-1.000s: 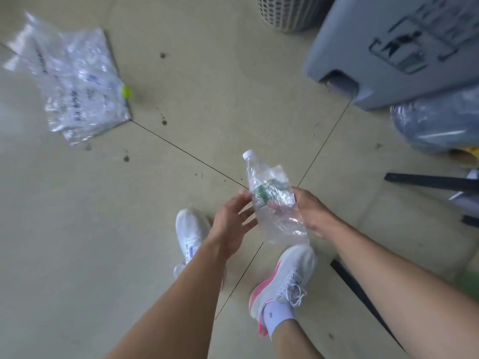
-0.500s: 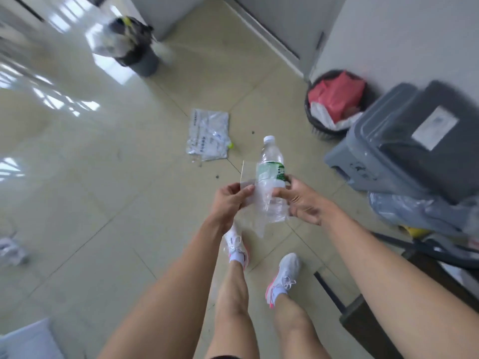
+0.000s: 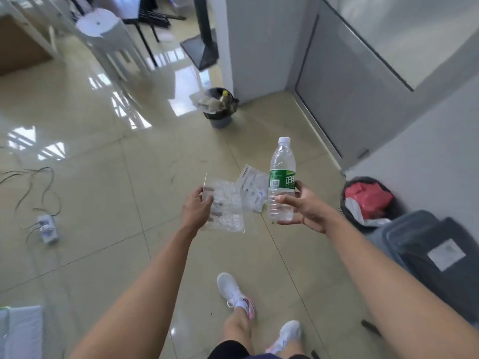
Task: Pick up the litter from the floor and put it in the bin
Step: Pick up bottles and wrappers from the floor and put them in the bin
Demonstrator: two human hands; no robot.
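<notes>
The right hand [image 3: 308,207] holds a clear water bottle [image 3: 281,177] upright. Its thumb and fingers curl round the lower half, just under the green label, and the cap is on. The left hand [image 3: 195,207] pinches one edge of a crumpled clear plastic bag [image 3: 226,207], which hangs flat from the thumb and fingers. Both items are off the floor, near the centre of view.

A second, printed bag [image 3: 250,186] lies on the tiles at 12 o'clock from the feet, not yet picked up. The dark bin [image 3: 220,121] stands farther off at 12 o'clock by the wall corner, already heaped with wrappers. A black basket [image 3: 346,195] with a red bag in it sits at 3 o'clock (which of the two is meant I cannot tell).

For the carry, the grips should stay firm. Each item is best lowered right over the rim before release, because the light bag may drift and a full bin may shed the bottle. The printed bag should be stepped around or gathered on the way.
</notes>
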